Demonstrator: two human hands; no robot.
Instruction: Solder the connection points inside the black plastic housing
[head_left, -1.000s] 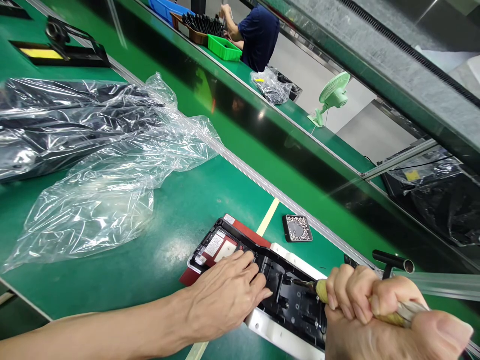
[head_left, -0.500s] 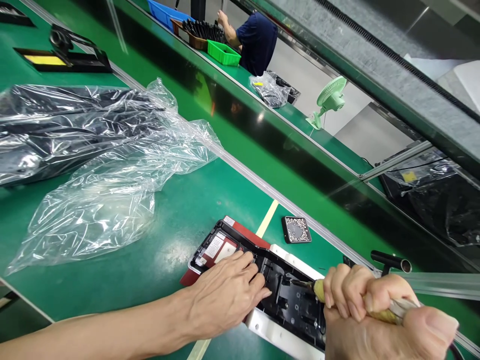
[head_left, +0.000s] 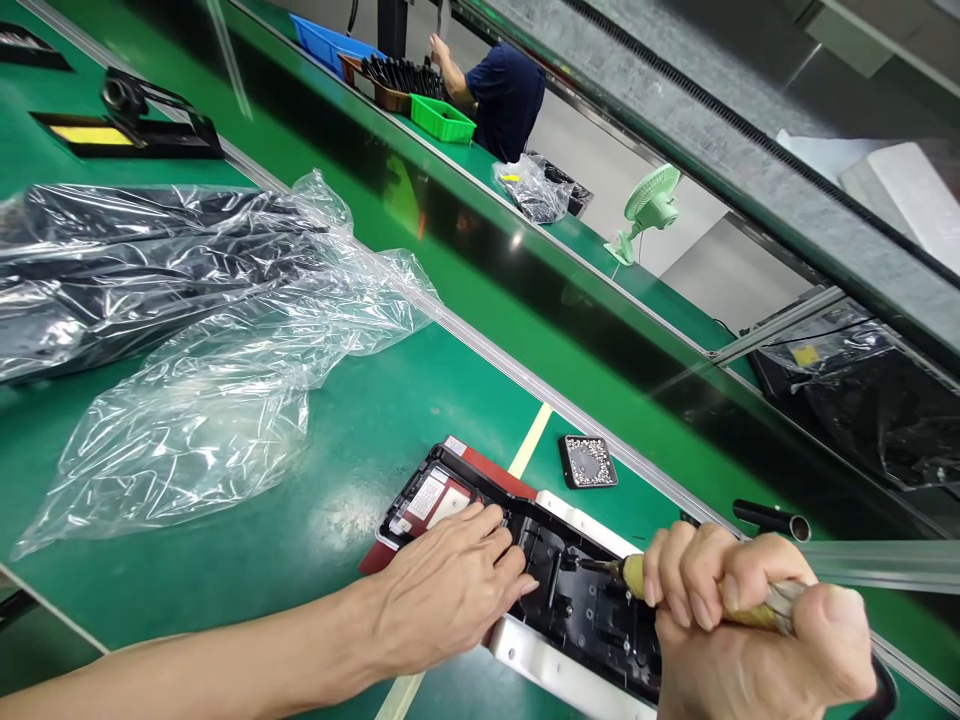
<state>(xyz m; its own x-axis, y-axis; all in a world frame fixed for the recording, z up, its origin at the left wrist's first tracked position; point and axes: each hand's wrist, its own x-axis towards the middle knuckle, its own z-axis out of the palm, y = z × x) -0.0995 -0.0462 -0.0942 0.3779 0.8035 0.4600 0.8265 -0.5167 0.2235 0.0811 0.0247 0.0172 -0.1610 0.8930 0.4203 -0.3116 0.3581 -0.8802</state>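
A long black plastic housing [head_left: 592, 610] lies between white blocks [head_left: 555, 668] on the green table, its left end over a red piece [head_left: 487, 468]. My left hand [head_left: 457, 580] rests on the housing's left half, fingers bent over its edge; whether they pinch anything is hidden. My right hand [head_left: 750, 620] is wrapped round the yellow handle of a screwdriver-like tool [head_left: 634, 576]. Its metal shaft points left into the housing, with the tip near the middle of the black interior. A small black tray of screws [head_left: 588, 462] sits behind the housing.
Clear plastic bags [head_left: 202, 400] with dark parts cover the left. A metal rail [head_left: 495, 355] crosses diagonally behind the housing. A black tube [head_left: 772, 520] stands behind my right hand. Across the line are a person in dark blue [head_left: 508, 100], a green bin [head_left: 442, 120] and a fan [head_left: 649, 205].
The view has shifted slightly. My right hand, still round the tool, has tilted a little and its thumb sits further left. My left hand keeps its place on the housing.
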